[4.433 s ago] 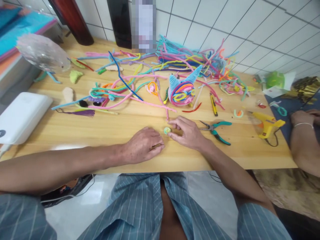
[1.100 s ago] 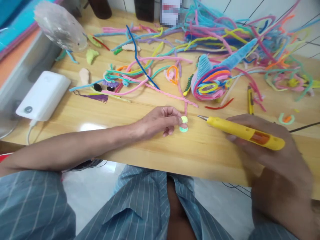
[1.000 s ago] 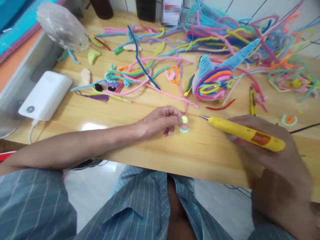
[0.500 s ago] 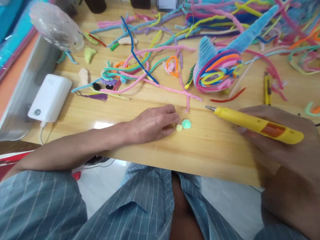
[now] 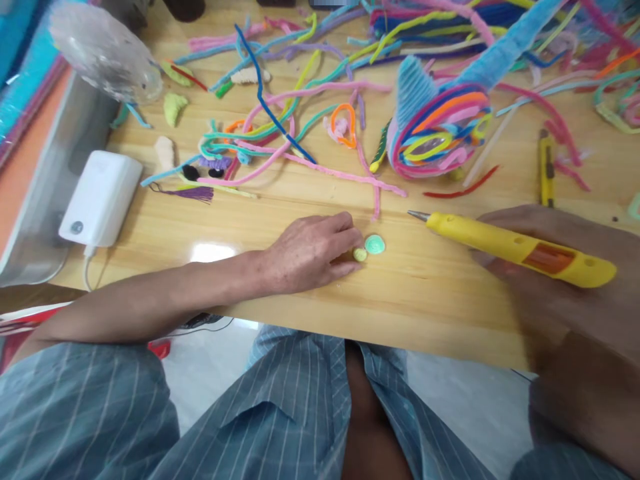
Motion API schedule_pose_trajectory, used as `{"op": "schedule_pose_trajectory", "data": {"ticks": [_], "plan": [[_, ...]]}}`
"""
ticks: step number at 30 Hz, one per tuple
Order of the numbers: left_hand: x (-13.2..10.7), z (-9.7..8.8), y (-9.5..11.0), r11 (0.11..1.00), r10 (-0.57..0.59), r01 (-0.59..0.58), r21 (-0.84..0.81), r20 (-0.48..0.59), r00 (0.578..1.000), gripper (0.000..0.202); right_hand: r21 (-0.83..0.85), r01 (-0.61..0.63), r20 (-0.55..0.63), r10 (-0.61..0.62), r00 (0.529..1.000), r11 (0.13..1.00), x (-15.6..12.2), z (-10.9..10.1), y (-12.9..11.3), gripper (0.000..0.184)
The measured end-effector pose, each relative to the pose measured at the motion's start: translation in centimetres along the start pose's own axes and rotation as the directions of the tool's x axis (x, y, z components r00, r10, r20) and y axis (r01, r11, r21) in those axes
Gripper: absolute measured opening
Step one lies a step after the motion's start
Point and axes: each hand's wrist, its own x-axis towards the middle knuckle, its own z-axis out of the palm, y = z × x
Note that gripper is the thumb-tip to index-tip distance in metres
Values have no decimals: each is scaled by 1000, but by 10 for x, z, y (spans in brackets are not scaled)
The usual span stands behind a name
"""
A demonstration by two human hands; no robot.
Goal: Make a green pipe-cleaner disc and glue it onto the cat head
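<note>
My left hand (image 5: pixel 313 251) rests on the wooden table (image 5: pixel 440 300), fingers curled, its fingertips touching a small yellow-green coiled disc (image 5: pixel 359 255). A slightly larger mint-green coiled disc (image 5: pixel 375 244) lies right beside it on the wood. My right hand (image 5: pixel 555 280) is wrapped round a yellow glue gun (image 5: pixel 515 248). The gun lies nearly level with its metal nozzle pointing left, a short way from the two discs.
A striped pipe-cleaner figure with a blue horn (image 5: pixel 440 127) stands behind the discs amid loose pipe cleaners (image 5: pixel 280 133). A yellow utility knife (image 5: pixel 547 167) lies at the right. A white power bank (image 5: pixel 101 197) and a crumpled clear bag (image 5: pixel 103 50) sit at the left.
My left hand lowered the yellow-green disc it was pinching above the mint one; both now lie side by side. Earlier my right hand had taken up the glue gun.
</note>
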Motion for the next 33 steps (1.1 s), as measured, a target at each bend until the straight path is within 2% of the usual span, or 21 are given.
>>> {"op": "schedule_pose_trajectory", "data": {"ticks": [3, 7, 9, 12, 15, 22, 27, 33], "plan": [[2, 5, 0, 997, 57, -55, 57, -21, 998, 24, -4, 123, 62, -123, 990, 992, 0, 0, 0, 26], [4, 7, 1, 990, 108, -103, 95, -53, 993, 35, -22, 113, 63, -111, 992, 993, 0, -1, 1, 25], [5, 3, 1, 997, 75, -74, 33, -28, 997, 33, -22, 97, 57, -96, 994, 995, -1, -1, 2, 24], [6, -9, -1, 997, -33, 38, -71, 69, 997, 25, -19, 99, 60, -97, 993, 995, -2, 0, 2, 23], [8, -20, -7, 986, -146, 155, -69, 120, 982, 22, -24, 124, 63, -123, 990, 992, -2, 0, 3, 26], [11, -33, -22, 969, -188, 204, -137, 123, 974, 16, -51, 128, 66, -124, 990, 990, -2, 0, 4, 32], [9, -29, -18, 972, -123, 142, -189, 108, 987, 9, -62, 128, 78, -123, 989, 990, -2, 1, 6, 31], [7, -19, -12, 993, -71, 82, -87, 123, 990, 13, -89, 162, 85, -154, 984, 983, -1, 2, 8, 25]]}}
